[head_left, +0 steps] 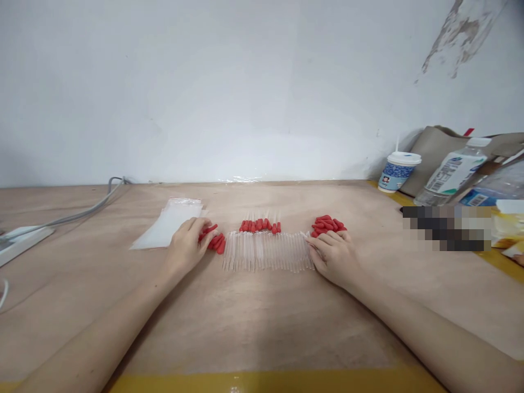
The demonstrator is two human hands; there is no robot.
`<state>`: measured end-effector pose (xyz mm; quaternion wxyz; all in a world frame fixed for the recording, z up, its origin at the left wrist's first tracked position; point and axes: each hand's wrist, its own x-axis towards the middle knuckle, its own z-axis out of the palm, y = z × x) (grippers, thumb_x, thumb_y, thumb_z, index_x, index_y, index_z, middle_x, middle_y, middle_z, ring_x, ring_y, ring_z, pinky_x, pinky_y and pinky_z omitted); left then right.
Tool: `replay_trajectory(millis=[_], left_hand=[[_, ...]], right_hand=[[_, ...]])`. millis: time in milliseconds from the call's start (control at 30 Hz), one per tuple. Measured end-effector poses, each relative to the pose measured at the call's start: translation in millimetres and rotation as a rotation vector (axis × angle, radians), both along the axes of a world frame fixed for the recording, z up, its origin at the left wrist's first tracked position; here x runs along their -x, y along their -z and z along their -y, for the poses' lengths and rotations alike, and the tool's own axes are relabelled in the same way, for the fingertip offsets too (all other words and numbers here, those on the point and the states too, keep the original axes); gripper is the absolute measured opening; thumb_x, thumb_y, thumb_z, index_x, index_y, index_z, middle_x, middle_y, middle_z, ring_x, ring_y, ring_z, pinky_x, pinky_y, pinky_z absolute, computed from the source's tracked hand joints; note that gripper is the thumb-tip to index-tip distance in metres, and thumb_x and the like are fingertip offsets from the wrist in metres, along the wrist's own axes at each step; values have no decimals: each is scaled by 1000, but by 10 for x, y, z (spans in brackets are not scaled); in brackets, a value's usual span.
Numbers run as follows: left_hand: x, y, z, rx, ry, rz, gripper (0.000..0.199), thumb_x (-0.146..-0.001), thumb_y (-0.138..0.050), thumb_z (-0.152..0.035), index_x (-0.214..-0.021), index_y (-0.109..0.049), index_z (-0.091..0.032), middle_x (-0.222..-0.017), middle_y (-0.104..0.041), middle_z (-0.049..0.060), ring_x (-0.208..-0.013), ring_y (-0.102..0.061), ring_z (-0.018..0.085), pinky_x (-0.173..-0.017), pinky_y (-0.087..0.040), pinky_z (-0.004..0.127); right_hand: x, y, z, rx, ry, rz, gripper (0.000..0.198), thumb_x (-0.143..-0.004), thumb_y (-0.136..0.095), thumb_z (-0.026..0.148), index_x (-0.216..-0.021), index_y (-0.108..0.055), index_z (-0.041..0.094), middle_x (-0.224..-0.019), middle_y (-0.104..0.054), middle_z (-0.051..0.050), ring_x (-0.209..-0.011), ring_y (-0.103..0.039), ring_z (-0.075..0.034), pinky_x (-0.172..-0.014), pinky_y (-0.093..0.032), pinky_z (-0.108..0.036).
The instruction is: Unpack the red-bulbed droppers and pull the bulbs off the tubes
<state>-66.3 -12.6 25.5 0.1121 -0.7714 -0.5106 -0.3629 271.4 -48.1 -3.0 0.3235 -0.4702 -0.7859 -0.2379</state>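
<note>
A row of clear dropper tubes (266, 252) lies side by side on the table. Just behind it are several tubes fitted with red rubber bulbs (258, 225), their clear ends toward the wall. My left hand (189, 244) is at the row's left end, fingers curled around a red rubber bulb (210, 230) beside a small pile of loose bulbs (220, 244). At the right end my right hand (334, 255) has thumb and fingers pinched on the end of a clear dropper tube (305, 236). Behind its knuckles sits another pile of red bulbs (327, 222), partly covered.
Clear plastic bags (172, 215) lie behind my left hand. A grey cable (88, 210) and white power strip (27, 243) are at far left. On the right stand a paper cup (396, 172), a bottle (454, 172) and a beige bag (432, 144). A wall rises behind.
</note>
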Motion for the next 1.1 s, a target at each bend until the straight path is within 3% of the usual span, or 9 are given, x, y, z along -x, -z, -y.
replay_trajectory(millis=[133, 367, 467, 600, 733, 867, 967, 1100], left_hand=[[30, 25, -45, -33, 60, -183, 17, -85, -48, -33, -82, -57, -19, -77, -58, 3, -77, -52, 19, -68, -45, 32], [43, -1, -21, -63, 77, -205, 24, -79, -56, -43, -82, -62, -19, -82, -56, 4, -77, -50, 19, -73, -44, 33], [11, -14, 18, -140, 59, -153, 22, -78, -57, -39, -87, -62, -20, -86, -57, 5, -80, -50, 20, -74, -44, 33], [-66, -15, 62, -205, 55, -149, 16, -77, -58, -34, -84, -62, -21, -88, -58, 5, -84, -51, 21, -77, -43, 36], [-202, -48, 105, -99, 116, -234, 15, -79, -54, -31, -86, -63, -20, -93, -58, 6, -88, -50, 22, -79, -42, 37], [-398, -100, 77, 47, 251, -289, 17, -82, -51, -29, -90, -61, -19, -96, -56, 7, -90, -50, 21, -76, -43, 35], [-595, -124, -29, 49, 324, -330, 16, -82, -52, -28, -91, -61, -19, -96, -55, 7, -92, -50, 22, -78, -43, 36], [-905, -131, -204, 43, 314, -312, 17, -78, -59, -33, -85, -63, -18, -100, -54, 8, -93, -49, 23, -80, -42, 38]], right_hand=[[5, 17, 4, 72, -44, -1, 22, -84, -47, 27, -89, -66, 17, -71, -63, -5, -70, -52, -16, -71, -29, -32], [-2, -4, 36, 179, -66, 28, 55, -74, -49, 62, -99, -63, 16, -84, -60, -9, -80, -52, -21, -75, -29, -36], [-61, -64, 44, 244, -74, 40, 59, -71, -50, 65, -104, -62, 17, -87, -58, -10, -81, -51, -22, -75, -30, -37], [-206, -191, 50, 363, -215, 129, 69, -63, -56, 68, -113, -57, 20, -87, -58, -8, -82, -49, -21, -75, -33, -35], [-311, -257, 31, 428, -292, 224, 70, -65, -56, 67, -118, -53, 21, -86, -59, -7, -83, -50, -21, -75, -35, -34], [-317, -216, -15, 375, -306, 285, 59, -75, -50, 61, -117, -54, 19, -86, -62, -7, -79, -51, -19, -75, -34, -34], [-292, -163, -50, 285, -290, 315, 51, -80, -47, 56, -112, -57, 17, -82, -62, -7, -78, -52, -19, -75, -32, -34], [-273, -113, -93, 208, -279, 343, 51, -82, -43, 55, -109, -59, 14, -81, -63, -8, -79, -51, -19, -74, -32, -33]])
